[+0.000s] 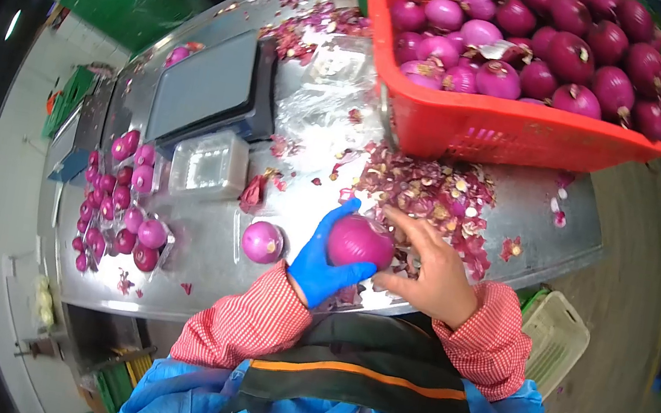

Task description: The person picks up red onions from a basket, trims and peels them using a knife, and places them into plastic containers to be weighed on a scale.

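A peeled red onion (pixel 360 242) sits in my left hand (pixel 323 266), whose blue-gloved fingers and thumb wrap around it from the left. My bare right hand (pixel 436 279) is at the onion's right side, thumb and fingers apart and curved toward it. Whether its fingertips touch the skin is hard to tell. Another peeled red onion (pixel 263 242) lies in a clear plastic tray just left of my gloved hand. Loose onion skins (pixel 428 192) are heaped on the metal table beyond both hands.
A red crate (pixel 524 133) full of red onions stands at the back right. Left of it are a scale (pixel 204 87), clear plastic containers (pixel 210 163) and several packed onions (pixel 151 233). A pale crate (pixel 555 342) stands below the table's right edge.
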Tool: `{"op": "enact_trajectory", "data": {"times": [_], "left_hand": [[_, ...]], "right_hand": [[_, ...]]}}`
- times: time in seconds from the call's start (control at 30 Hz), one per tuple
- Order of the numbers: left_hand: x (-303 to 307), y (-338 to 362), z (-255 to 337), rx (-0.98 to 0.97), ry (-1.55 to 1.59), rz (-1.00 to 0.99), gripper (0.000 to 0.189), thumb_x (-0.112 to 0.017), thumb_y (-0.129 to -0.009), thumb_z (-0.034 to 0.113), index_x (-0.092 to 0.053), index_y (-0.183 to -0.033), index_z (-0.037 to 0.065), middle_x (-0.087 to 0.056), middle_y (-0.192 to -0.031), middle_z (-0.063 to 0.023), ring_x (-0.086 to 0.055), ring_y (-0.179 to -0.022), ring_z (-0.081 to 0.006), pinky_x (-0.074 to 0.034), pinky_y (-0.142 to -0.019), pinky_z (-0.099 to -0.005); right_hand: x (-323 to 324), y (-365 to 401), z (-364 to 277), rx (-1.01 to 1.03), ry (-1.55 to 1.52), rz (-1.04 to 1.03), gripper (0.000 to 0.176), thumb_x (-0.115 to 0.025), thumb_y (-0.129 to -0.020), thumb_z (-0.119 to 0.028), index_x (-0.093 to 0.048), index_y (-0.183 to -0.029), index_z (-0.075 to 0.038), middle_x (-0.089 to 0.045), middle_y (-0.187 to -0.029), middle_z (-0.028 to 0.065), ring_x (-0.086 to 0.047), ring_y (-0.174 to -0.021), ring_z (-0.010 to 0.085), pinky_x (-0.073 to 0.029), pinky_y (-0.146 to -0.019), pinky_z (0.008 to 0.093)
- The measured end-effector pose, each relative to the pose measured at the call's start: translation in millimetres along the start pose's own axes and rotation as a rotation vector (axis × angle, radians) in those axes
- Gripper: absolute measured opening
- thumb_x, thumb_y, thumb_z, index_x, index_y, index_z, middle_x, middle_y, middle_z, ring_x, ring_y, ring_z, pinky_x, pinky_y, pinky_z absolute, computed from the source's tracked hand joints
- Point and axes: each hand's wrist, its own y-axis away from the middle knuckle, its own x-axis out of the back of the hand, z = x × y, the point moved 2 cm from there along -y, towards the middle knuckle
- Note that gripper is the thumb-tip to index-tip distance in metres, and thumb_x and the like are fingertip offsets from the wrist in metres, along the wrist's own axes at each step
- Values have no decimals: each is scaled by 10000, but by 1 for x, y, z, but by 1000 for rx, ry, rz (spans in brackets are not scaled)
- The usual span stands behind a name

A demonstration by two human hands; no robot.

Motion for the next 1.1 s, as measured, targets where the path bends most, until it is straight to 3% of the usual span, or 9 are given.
{"op": "enact_trajectory", "data": {"times": [0.1,0.23,0.4,0.43,0.53,0.67,0.87,1.0,1.1], "left_hand": [[5,13,-14,319,476,-28,712,-516,-1011,410,-206,-1545,55,-382,-1483,-165,-460,-1317,-278,-452,-1050,-379],[45,31,-16,434,216,-103,702,-495,-1017,431,-231,-1553,62,-415,-1483,-170,-529,-1256,-285,-483,-1005,-356],[162,49,-59,-41,-1321,196,668,-621,-902,424,-447,-1446,78,-530,-1377,-228,-530,-1228,-396,-439,-1044,-440],[169,56,-64,170,-1294,118,710,-645,-882,450,-449,-1436,53,-533,-1372,-226,-513,-1236,-414,-421,-1059,-464],[177,75,-68,175,-1102,250,702,-685,-858,404,-472,-1411,28,-550,-1337,-234,-525,-1203,-425,-415,-1056,-468],[193,100,-79,130,-1104,375,786,-724,-809,440,-455,-1417,20,-521,-1363,-251,-504,-1228,-439,-397,-1073,-481],[166,98,-63,104,-1353,59,995,-742,-695,633,-357,-1498,188,-351,-1524,-206,-346,-1386,-430,-257,-1126,-612],[204,136,-86,215,-1331,204,1002,-726,-692,665,-346,-1508,224,-300,-1556,-189,-290,-1420,-424,-191,-1149,-617],[242,182,-70,396,-1281,450,1057,-730,-667,680,-316,-1528,229,-229,-1594,-170,-249,-1442,-415,-99,-1165,-626]], "right_hand": [[-23,0,19,13,-22,-152,756,-812,-756,-363,-501,-1376,-63,-642,-1150,193,-647,-1046,364,-513,-907,408],[-68,2,38,-180,-418,-234,670,-801,-787,-319,-527,-1330,-39,-652,-1157,192,-665,-1035,312,-520,-885,381],[-136,-16,32,-312,-256,-260,634,-759,-817,-410,-558,-1293,-42,-678,-1099,182,-694,-950,275,-540,-795,360],[-140,-27,15,-390,-157,-313,640,-734,-821,-453,-558,-1299,-65,-676,-1083,191,-693,-942,300,-541,-773,400],[-178,-36,19,-210,352,-356,561,-679,-872,-405,-554,-1315,-84,-669,-1055,205,-674,-913,358,-527,-794,429],[-193,-31,38,-206,210,-301,559,-638,-909,-403,-528,-1328,-48,-667,-1035,238,-671,-905,379,-530,-775,448],[-220,-39,39,-358,141,-360,726,-685,-870,-450,-460,-1319,75,-667,-798,217,-678,-760,378,-519,-670,434],[-251,-51,15,-359,82,-527,891,-737,-819,-463,-336,-1416,63,-669,-775,166,-687,-726,327,-534,-652,387],[-288,-64,-23,-351,121,-612,1011,-802,-750,-425,-250,-1474,14,-677,-908,258,-684,-866,423,-545,-735,422]]}}
